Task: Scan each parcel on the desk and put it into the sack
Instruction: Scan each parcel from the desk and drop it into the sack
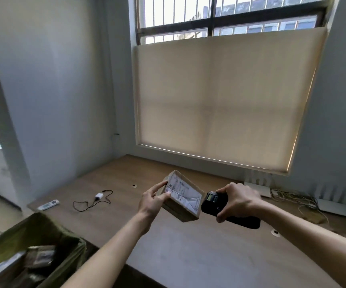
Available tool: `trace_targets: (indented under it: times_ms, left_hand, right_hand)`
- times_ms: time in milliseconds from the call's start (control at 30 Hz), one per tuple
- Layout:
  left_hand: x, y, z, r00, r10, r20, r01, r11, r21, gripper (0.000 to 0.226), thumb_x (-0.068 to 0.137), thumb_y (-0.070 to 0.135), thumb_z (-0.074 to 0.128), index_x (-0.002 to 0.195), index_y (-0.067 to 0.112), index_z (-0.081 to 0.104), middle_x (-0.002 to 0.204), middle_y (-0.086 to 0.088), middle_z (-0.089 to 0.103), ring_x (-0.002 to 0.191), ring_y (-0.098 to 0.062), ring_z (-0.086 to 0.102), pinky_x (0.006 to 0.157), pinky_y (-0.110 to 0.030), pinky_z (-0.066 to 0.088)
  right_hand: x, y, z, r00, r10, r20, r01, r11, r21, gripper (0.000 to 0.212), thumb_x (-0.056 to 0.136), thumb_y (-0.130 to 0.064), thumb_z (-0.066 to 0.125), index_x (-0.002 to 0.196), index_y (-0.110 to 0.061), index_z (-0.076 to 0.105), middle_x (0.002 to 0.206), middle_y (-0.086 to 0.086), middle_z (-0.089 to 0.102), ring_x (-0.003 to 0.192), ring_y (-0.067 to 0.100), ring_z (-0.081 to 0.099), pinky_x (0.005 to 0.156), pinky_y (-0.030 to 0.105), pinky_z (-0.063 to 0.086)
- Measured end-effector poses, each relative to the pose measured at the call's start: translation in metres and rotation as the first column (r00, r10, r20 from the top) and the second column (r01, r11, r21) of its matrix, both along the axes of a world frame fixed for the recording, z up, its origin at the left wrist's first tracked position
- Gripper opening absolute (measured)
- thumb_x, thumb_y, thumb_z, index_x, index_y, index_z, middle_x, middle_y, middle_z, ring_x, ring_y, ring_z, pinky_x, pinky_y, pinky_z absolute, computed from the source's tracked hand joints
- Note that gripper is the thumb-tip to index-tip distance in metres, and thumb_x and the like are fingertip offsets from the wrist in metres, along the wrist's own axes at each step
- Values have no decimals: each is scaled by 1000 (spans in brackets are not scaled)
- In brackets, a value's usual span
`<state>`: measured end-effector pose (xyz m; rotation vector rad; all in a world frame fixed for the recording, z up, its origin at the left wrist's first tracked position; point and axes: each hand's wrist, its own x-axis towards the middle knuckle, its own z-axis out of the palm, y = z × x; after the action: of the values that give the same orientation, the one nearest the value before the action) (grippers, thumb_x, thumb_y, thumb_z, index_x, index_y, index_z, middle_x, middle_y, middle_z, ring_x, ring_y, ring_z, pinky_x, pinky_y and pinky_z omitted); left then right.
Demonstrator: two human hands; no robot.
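The left hand (pixel 153 199) grips a cardboard parcel (pixel 181 201) by its left end, thumb on top and fingers curled under, holding it tilted in the air above the middle of the wooden desk (pixel 188 256). A white shipping label (pixel 185 194) covers the parcel's upper face. The right hand (pixel 238 201) is wrapped around a black handheld scanner (pixel 220 206), whose small screen end sits just beside the parcel's right edge. At the near left, an open green sack (pixel 33 235) stands beside the desk with several parcels already inside. On the far left of the desk lie a white remote control (pixel 48 204) and a white charger with a black cable (pixel 97 199). Tangled white cables (pixel 292 199) and 1 white router (pixel 334 207) sit at the far right.
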<state>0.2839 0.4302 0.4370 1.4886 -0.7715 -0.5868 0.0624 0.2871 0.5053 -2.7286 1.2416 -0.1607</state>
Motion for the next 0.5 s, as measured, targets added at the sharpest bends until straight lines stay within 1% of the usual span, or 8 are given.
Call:
trace_targets:
  times_ms: [133, 200, 267, 300, 367, 433, 467, 500]
  left_hand:
    - [50, 49, -2, 999, 54, -5, -54, 999, -1, 32, 90, 24, 68, 107, 51, 68, 123, -6, 67, 117, -24, 61, 103, -45, 52]
    - [74, 71, -7, 996, 92, -15, -92, 996, 3, 32, 91, 24, 68, 108, 51, 68, 123, -5, 68, 117, -23, 62, 103, -45, 51]
    - [98, 93, -12, 989, 140, -41, -140, 990, 9, 32, 91, 23, 67, 106, 51, 69, 120, -2, 69, 113, -20, 63, 100, -40, 53]
    - [110, 104, -14, 985, 163, -62, -163, 987, 6, 31, 91, 23, 67, 106, 51, 69, 118, 0, 70, 111, -17, 64, 97, -37, 54]
    - [136, 125, -19, 969, 211, -126, -213, 977, -5, 32, 93, 26, 65, 117, 48, 67, 119, 0, 70, 108, -15, 65, 89, -33, 56]
    - [164, 146, -25, 935, 283, -213, -292, 956, -13, 40, 94, 28, 63, 131, 42, 60, 121, -2, 68, 109, -19, 64, 83, -32, 55]
    - [178, 158, -29, 914, 316, -256, -332, 943, -19, 44, 93, 29, 64, 135, 40, 56, 121, -3, 68, 109, -21, 64, 81, -32, 55]
    - [192, 170, -33, 891, 345, -293, -367, 930, -19, 47, 92, 31, 66, 138, 39, 54, 120, -4, 69, 110, -23, 64, 83, -34, 55]
  right_hand:
    - [60, 35, -2, 998, 55, 14, -55, 998, 20, 66, 44, -65, 86, 108, -54, 72, 76, -21, 65, 73, 4, 60, 54, 21, 35]
    - [88, 49, -4, 995, 92, 25, -93, 995, 40, 66, 45, -65, 86, 108, -53, 71, 76, -22, 64, 71, 2, 58, 53, 20, 34]
    - [120, 61, -10, 989, 142, 51, -146, 984, 101, 64, 46, -62, 87, 107, -51, 71, 79, -21, 66, 72, 0, 60, 54, 20, 40]
    - [136, 66, -14, 983, 164, 78, -174, 973, 149, 61, 47, -59, 87, 104, -47, 72, 81, -19, 69, 75, 3, 63, 57, 22, 46]
    - [172, 77, -24, 964, 194, 182, -237, 936, 261, 54, 49, -50, 90, 99, -36, 74, 86, -12, 74, 82, 11, 70, 68, 29, 57]
    - [211, 91, -34, 924, 208, 321, -328, 863, 384, 43, 57, -36, 94, 94, -28, 76, 88, -4, 76, 83, 16, 72, 77, 34, 59]
    - [232, 100, -38, 901, 208, 381, -371, 824, 429, 39, 61, -29, 95, 95, -25, 76, 89, 0, 77, 81, 15, 73, 77, 33, 59]
    - [253, 110, -43, 879, 204, 432, -410, 786, 463, 37, 64, -23, 94, 97, -22, 77, 90, 3, 78, 77, 13, 73, 73, 30, 59]
